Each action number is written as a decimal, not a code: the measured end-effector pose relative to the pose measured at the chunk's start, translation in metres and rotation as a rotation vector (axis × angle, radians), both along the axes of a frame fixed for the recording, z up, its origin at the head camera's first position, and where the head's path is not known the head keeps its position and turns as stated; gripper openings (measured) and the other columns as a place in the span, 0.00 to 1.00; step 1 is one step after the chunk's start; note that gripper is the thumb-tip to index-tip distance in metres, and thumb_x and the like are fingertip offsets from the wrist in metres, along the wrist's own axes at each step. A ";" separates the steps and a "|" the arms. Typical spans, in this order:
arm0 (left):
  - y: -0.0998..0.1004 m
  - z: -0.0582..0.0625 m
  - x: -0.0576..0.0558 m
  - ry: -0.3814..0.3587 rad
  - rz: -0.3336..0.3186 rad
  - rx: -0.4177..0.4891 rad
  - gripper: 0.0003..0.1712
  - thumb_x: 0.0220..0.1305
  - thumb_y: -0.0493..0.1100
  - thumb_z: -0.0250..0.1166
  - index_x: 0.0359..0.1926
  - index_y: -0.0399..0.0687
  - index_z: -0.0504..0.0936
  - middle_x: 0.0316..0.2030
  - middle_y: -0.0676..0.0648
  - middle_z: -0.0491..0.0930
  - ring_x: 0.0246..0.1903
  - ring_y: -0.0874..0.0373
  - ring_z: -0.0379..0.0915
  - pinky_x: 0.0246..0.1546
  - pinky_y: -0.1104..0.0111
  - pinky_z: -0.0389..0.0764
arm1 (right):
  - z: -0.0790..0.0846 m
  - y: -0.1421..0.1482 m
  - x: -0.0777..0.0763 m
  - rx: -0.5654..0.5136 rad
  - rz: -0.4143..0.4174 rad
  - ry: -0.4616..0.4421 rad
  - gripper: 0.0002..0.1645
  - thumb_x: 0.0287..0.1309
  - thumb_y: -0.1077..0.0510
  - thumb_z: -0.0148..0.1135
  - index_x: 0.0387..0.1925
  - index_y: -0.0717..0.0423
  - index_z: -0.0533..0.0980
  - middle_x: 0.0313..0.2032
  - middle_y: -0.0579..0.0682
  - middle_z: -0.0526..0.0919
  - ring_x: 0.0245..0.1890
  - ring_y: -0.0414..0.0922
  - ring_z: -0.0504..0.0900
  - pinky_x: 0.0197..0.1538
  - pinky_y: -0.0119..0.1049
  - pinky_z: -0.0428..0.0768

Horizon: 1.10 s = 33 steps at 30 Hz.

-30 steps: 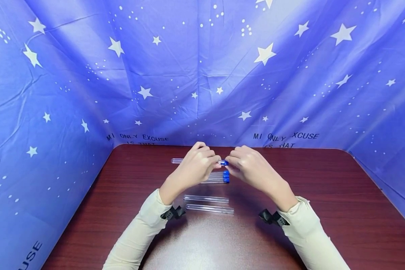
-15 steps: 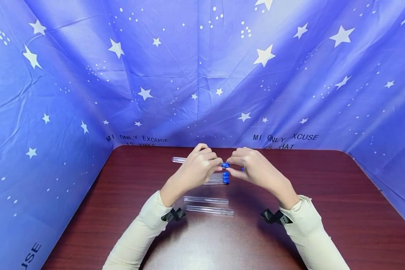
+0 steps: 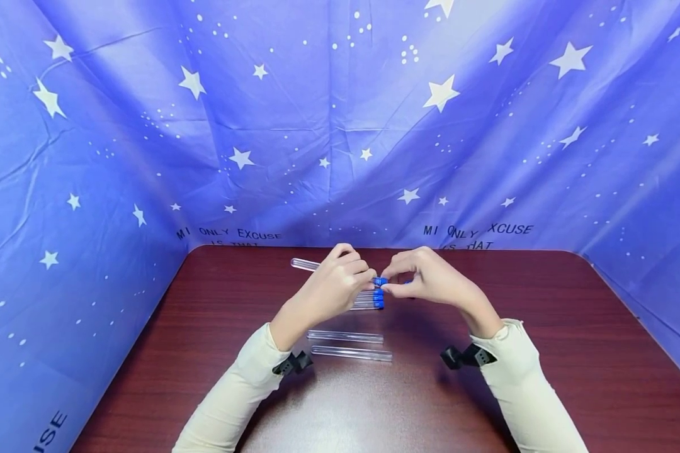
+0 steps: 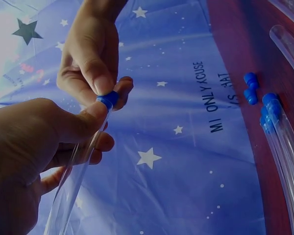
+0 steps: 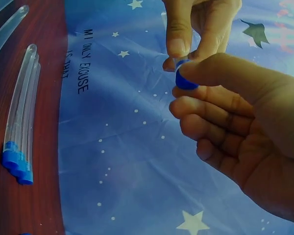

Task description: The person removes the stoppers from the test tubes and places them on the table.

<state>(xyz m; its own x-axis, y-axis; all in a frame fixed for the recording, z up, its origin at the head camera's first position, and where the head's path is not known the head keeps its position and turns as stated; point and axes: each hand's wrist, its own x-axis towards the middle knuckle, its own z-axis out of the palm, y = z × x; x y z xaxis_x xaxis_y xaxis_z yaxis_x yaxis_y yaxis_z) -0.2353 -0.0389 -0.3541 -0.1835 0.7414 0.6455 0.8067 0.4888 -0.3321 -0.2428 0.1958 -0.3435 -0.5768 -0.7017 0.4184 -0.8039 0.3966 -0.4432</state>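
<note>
A clear test tube (image 4: 71, 196) is gripped near its mouth by my left hand (image 3: 337, 282), its rounded end jutting out to the left in the head view. On the mouth sits a blue cap (image 5: 186, 80), which the thumb and fingers of my right hand (image 3: 433, 283) pinch. In the right wrist view, the other fingers of that hand are loosely bent below the cap. Just below the held tube, several capped tubes (image 5: 22, 112) lie side by side on the table, partly hidden by my left hand in the head view.
Two uncapped tubes, a farther one (image 3: 345, 337) and a nearer one (image 3: 351, 353), lie on the dark red wooden table (image 3: 544, 327). Loose blue caps (image 4: 251, 88) rest beyond the capped row. A starry blue curtain (image 3: 328, 126) hangs behind the table.
Both hands have shifted slightly toward the person, and the held tube now slants more. My right thumb and fingers have changed their hold, leaving more of the blue cap showing.
</note>
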 end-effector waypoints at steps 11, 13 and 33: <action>0.000 0.001 0.001 0.018 0.032 0.002 0.06 0.57 0.45 0.76 0.31 0.52 0.86 0.27 0.58 0.83 0.33 0.61 0.77 0.54 0.62 0.73 | 0.001 0.002 -0.001 0.081 -0.048 -0.258 0.10 0.61 0.61 0.69 0.44 0.55 0.87 0.35 0.44 0.88 0.26 0.32 0.75 0.25 0.28 0.72; -0.001 0.001 0.001 0.019 0.035 0.004 0.06 0.57 0.45 0.76 0.32 0.53 0.86 0.27 0.59 0.84 0.33 0.61 0.77 0.54 0.63 0.73 | 0.002 0.002 0.000 0.103 -0.045 -0.275 0.10 0.64 0.59 0.68 0.45 0.53 0.87 0.37 0.44 0.89 0.27 0.33 0.74 0.25 0.28 0.70; -0.001 0.003 0.003 0.022 0.052 0.015 0.08 0.59 0.43 0.74 0.28 0.51 0.82 0.23 0.56 0.82 0.30 0.58 0.79 0.51 0.62 0.73 | 0.001 -0.006 0.006 0.013 0.017 -0.012 0.06 0.59 0.65 0.70 0.38 0.55 0.88 0.26 0.40 0.80 0.25 0.30 0.69 0.28 0.28 0.72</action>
